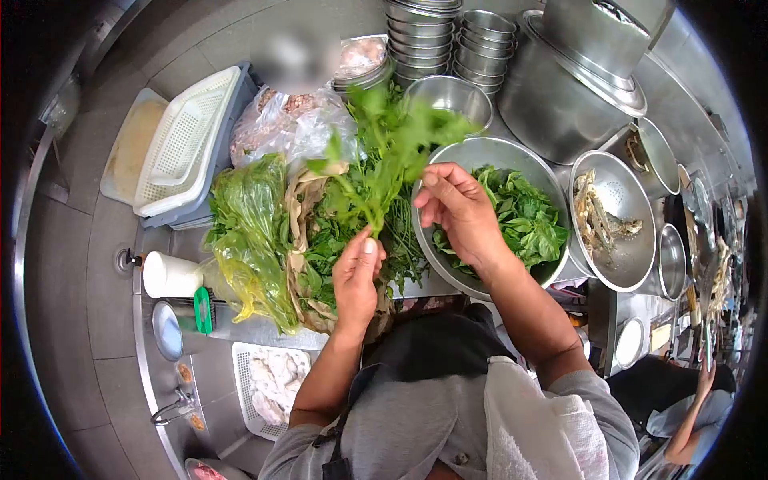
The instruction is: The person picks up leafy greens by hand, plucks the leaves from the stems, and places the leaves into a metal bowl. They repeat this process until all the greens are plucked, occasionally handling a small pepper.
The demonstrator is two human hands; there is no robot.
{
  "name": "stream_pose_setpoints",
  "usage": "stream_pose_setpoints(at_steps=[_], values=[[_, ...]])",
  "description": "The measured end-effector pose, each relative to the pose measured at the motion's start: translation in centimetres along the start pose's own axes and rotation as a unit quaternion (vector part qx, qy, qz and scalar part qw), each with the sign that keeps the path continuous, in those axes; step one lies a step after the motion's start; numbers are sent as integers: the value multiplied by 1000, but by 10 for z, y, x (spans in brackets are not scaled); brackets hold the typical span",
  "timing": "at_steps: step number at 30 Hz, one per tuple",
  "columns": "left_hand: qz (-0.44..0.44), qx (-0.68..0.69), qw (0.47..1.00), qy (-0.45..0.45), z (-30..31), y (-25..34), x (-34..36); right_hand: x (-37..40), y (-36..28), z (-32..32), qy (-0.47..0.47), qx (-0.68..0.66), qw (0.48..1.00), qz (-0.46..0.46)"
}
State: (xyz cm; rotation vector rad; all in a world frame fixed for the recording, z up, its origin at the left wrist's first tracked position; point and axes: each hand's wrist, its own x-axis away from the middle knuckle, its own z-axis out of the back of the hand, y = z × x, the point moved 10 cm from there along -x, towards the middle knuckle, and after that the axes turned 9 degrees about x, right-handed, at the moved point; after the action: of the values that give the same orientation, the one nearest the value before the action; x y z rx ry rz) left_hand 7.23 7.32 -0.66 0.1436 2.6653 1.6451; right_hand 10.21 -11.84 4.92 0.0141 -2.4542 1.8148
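Note:
My left hand (358, 276) pinches the lower stem of a leafy green sprig (376, 188) between thumb and fingers; its upper leaves are blurred. Close to the sprig's right side, my right hand (464, 212) has thumb and fingers drawn together; I cannot make out what is in them. Beneath the right wrist a large steel bowl (558, 186) holds loose green leaves (532, 216). Behind my left hand lies a heap of stemmed greens (324, 268) in brown paper (296, 232). Beside that is a clear plastic bag of greens (254, 228) with a yellow edge.
Crab pieces (596, 216) sit in a steel colander (628, 268) at right, near a big lidded pot (536, 100). Stacked steel bowls (420, 40) stand behind. White baskets (180, 136) are at left. A sink tap (172, 408) is lower left. Another person's arm (692, 424) shows lower right.

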Motion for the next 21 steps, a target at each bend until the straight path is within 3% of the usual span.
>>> stream_pose_setpoints(at_steps=[1,4,8,10,12,15,18,21], values=[[17,28,999,0,2,-4,0,1,-1,3,4,13,1000,-9],[-48,-71,996,27,8,8,-1,13,-30,22,28,122,986,109],[-183,-251,950,23,-4,46,4,45,-113,31,95,238,928,269],[-195,-261,945,24,-5,50,4,68,-157,6,73,385,837,382],[-201,-273,941,22,-7,53,6,93,-187,-39,12,524,689,502],[-209,-296,932,15,-15,58,9,92,-170,-85,-128,615,591,506],[-221,-318,922,22,-15,61,16,57,-154,-83,-30,731,469,494],[-143,-274,948,74,12,50,21,32,-128,-70,-2,761,473,444]])
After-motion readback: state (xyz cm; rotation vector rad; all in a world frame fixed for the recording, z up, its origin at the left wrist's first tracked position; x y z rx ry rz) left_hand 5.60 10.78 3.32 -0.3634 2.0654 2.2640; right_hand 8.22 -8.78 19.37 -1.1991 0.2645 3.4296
